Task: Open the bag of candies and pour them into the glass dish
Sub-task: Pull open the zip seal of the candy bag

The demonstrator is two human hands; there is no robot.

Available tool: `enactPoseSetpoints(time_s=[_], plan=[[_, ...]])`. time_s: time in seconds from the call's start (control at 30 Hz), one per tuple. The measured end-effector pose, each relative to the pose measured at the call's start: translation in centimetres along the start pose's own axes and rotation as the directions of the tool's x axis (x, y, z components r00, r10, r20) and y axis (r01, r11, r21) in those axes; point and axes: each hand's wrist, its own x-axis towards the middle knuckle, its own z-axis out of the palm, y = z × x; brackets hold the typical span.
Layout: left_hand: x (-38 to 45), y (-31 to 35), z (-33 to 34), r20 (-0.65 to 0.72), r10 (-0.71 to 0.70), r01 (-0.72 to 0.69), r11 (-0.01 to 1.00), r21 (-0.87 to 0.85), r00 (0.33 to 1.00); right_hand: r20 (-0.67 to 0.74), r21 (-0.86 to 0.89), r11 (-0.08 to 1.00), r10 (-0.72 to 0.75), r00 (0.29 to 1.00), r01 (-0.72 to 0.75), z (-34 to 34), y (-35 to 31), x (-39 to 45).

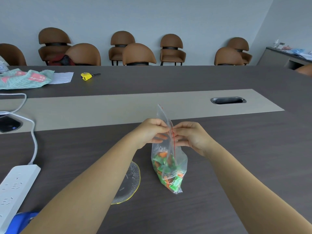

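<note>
A clear zip bag of candies point(169, 168) stands upright on the dark table, with green and orange wrapped candies in its lower half and a red zip line running down its top. My left hand point(150, 132) pinches one side of the bag's mouth. My right hand point(190, 135) pinches the other side, the fingertips of both meeting at the zip line. The glass dish point(130, 181), clear with a yellow-green rim, lies flat on the table left of the bag, and my left forearm hides part of it.
A white power strip point(15, 188) with its cable lies at the left front. A yellow tape measure point(86, 76), paper and a green packet point(25, 78) sit at the far left. A cable port point(228, 100) is set into the grey strip. Brown chairs line the far side.
</note>
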Motion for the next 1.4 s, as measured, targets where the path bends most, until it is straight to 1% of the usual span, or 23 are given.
enactPoseSetpoints(time_s=[0.07,0.13,0.2,0.3,0.37,0.5,0.6,0.73,0.8,0.87,0.93,1.03,1.07,1.13,1.2,1.3,1.4], plan=[[0.1,-0.1,0.1,-0.004,0.004,-0.004,0.998,-0.055,1.000,-0.036,0.026,0.999,-0.023,0.999,0.024,0.2,0.0,0.0],[0.1,-0.1,0.2,-0.010,0.014,-0.015,0.991,-0.130,1.000,-0.084,0.089,0.995,-0.026,0.996,0.034,0.3,0.0,0.1],[0.1,0.0,0.3,-0.029,0.019,-0.024,0.978,-0.207,0.999,-0.125,0.150,0.988,-0.010,0.992,0.029,0.0,-0.1,0.2],[0.0,0.3,-0.1,-0.075,0.006,-0.029,0.952,-0.303,0.997,-0.173,0.188,0.982,0.017,0.985,0.016,-0.5,-0.4,0.0],[0.0,0.5,-0.4,-0.122,0.002,-0.044,0.936,-0.348,0.993,-0.240,0.175,0.984,0.026,0.970,0.017,-0.8,-0.7,0.1],[0.1,1.0,-1.1,-0.270,-0.018,-0.099,0.904,-0.416,0.963,-0.383,0.116,0.992,0.007,0.924,0.041,-1.4,-1.3,0.1],[0.3,1.0,-2.1,-0.358,-0.050,-0.122,0.889,-0.442,0.933,-0.427,0.125,0.990,-0.001,0.904,0.060,-1.8,-1.5,-0.1],[0.5,0.9,-3.8,-0.453,-0.107,-0.141,0.865,-0.482,0.885,-0.447,0.123,0.991,0.018,0.895,0.042,-2.1,-1.5,-0.5],[0.8,0.6,-4.5,-0.484,-0.119,-0.146,0.868,-0.474,0.867,-0.444,0.133,0.990,0.024,0.896,0.039,-2.0,-1.7,-0.7],[0.9,0.3,-4.7,-0.477,-0.106,-0.137,0.884,-0.447,0.872,-0.429,0.157,0.986,0.024,0.903,0.048,-1.7,-1.9,-0.8],[0.4,0.0,-4.3,-0.429,-0.072,-0.122,0.905,-0.407,0.900,-0.403,0.180,0.982,0.022,0.915,0.055,-1.0,-2.1,-0.9],[-1.1,-1.4,-3.1,-0.313,-0.006,-0.111,0.929,-0.354,0.950,-0.359,0.196,0.979,0.013,0.933,0.061,0.3,-2.2,-1.0],[-1.7,-2.0,-2.5,-0.264,0.019,-0.099,0.952,-0.291,0.964,-0.349,0.192,0.979,0.009,0.937,0.062,0.8,-2.1,-1.0],[-2.4,-3.0,-1.3,-0.172,0.048,-0.067,0.992,-0.105,0.984,-0.335,0.175,0.983,-0.001,0.942,0.063,1.6,-2.1,-1.0],[-2.5,-3.6,-0.6,-0.160,0.047,-0.043,0.999,0.025,0.986,-0.325,0.139,0.988,-0.018,0.945,0.066,2.4,-2.2,-1.1],[-1.8,-3.6,-0.6,-0.199,0.069,-0.064,0.997,0.031,0.978,-0.327,0.049,0.996,-0.060,0.943,0.080,3.1,-2.2,-1.4],[-1.2,-3.7,-0.7,-0.168,0.117,-0.116,0.993,0.016,0.979,-0.340,-0.012,0.994,-0.104,0.935,0.106,3.2,-1.9,-2.0]])
